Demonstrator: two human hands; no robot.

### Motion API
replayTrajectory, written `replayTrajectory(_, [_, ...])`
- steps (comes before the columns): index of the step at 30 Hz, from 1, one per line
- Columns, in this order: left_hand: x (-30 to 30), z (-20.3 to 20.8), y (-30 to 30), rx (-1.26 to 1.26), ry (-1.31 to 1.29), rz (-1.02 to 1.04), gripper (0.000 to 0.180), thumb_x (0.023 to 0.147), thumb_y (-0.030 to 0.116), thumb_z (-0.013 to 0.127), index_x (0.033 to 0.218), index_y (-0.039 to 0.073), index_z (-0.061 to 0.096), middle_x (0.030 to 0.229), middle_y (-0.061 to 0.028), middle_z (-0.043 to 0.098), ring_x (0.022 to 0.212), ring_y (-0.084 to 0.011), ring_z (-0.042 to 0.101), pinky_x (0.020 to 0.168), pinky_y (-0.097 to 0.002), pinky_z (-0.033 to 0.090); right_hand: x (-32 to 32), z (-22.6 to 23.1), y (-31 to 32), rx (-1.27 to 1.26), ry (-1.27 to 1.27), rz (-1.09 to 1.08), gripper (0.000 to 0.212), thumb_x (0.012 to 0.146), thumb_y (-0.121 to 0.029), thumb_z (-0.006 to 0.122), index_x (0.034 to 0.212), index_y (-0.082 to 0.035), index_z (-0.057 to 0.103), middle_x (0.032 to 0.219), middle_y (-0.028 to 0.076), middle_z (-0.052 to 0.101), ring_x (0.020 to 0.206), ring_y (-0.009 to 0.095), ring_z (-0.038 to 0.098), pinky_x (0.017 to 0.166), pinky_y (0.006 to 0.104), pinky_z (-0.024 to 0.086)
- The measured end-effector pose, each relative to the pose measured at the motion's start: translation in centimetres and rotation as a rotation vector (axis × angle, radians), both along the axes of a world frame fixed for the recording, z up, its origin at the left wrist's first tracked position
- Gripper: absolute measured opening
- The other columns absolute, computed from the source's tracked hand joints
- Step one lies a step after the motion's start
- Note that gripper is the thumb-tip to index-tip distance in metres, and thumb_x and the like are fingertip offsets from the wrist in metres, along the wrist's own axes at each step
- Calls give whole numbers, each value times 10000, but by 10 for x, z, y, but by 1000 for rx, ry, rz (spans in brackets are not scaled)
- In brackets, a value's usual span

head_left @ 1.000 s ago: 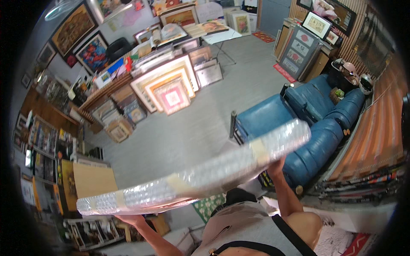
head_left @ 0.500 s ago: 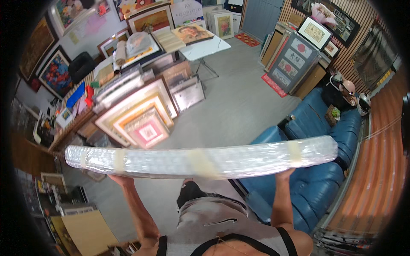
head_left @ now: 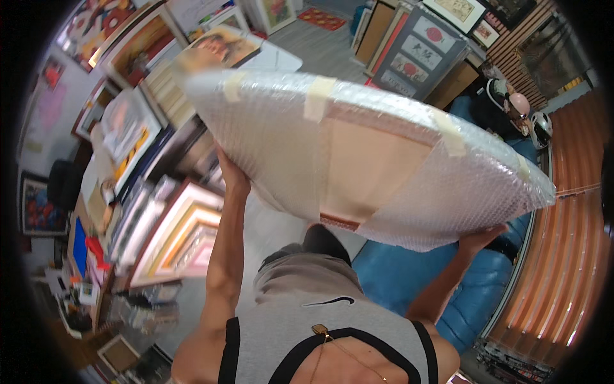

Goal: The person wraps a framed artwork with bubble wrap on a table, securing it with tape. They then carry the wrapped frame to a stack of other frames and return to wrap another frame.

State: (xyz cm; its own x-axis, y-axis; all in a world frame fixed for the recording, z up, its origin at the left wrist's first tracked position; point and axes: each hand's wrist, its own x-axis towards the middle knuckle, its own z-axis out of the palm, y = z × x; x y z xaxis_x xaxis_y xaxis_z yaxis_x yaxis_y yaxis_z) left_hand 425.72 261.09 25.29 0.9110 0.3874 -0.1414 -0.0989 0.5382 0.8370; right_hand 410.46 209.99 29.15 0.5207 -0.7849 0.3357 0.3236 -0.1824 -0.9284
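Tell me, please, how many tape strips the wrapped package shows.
4 on the package: first strip far left, second strip left of centre, third strip right of centre, fourth strip far right. Others may be hidden.

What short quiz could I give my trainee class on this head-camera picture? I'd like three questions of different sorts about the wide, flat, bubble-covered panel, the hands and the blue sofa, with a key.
1. True or false: the left hand and the right hand both hold the wide, flat, beige panel with a brown border.
2. Fill the gap: pale cream tape strips cross the upper edge of the panel's clear plastic ____ wrap.
3. Which hand is nearer the blue, padded, shiny sofa?

Key:
1. True.
2. Bubble.
3. The right hand.
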Motion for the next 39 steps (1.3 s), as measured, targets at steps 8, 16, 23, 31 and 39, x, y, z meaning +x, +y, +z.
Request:
replayTrajectory(8, [252, -71, -114, -317, 128, -94, 575, 965, 503, 372, 1357, 84, 409, 1334, -87, 492, 1229, -250, 460, 1035, -406, 374, 220, 83, -74, -413, -17, 158, 849, 731, -456, 745, 1313, 73, 426, 1251, 154, 508, 1088, 250, 528, 880, 371, 458])
replayTrajectory(16, [521, -119, -180, -626, 139, 16, 546, 964, 499, 346, 1336, 109, 433, 1305, -66, 512, 1197, -265, 485, 1014, -420, 397, 528, 152, -76, -645, 179, 385, 1039, 539, -309, 910, 1362, 30, 375, 1244, 137, 514, 1132, 273, 515, 955, 387, 423])
replayTrajectory(23, [746, -180, -208, -911, 121, 104, 586, 943, 524, 335, 1350, 116, 441, 1301, -89, 514, 1202, -279, 481, 1039, -421, 378, 811, 192, -1, -618, 261, 592, 732, 628, -301, 762, 1236, 27, 518, 1187, 164, 565, 1035, 274, 581, 910, 371, 462])
replayTrajectory(31, [977, -187, -200, -934, 139, 140, 598, 950, 516, 315, 1369, 103, 425, 1329, -103, 499, 1235, -285, 456, 1056, -437, 354, 1156, 195, 4, -1077, 441, 1047, 473, 518, -168, 713, 926, 60, 644, 754, 196, 653, 678, 283, 670, 708, 335, 507])
replayTrajectory(39, [1148, -235, -122, 0, 604, 340, 732, 970, 607, 218, 1419, 53, 382, 1442, -157, 411, 1318, -315, 375, 1090, -465, 257, 1487, 108, 136, -1275, 353, 1217, 324, 678, -152, 779, 926, 6, 644, 785, 234, 652, 736, 364, 664, 666, 383, 503])
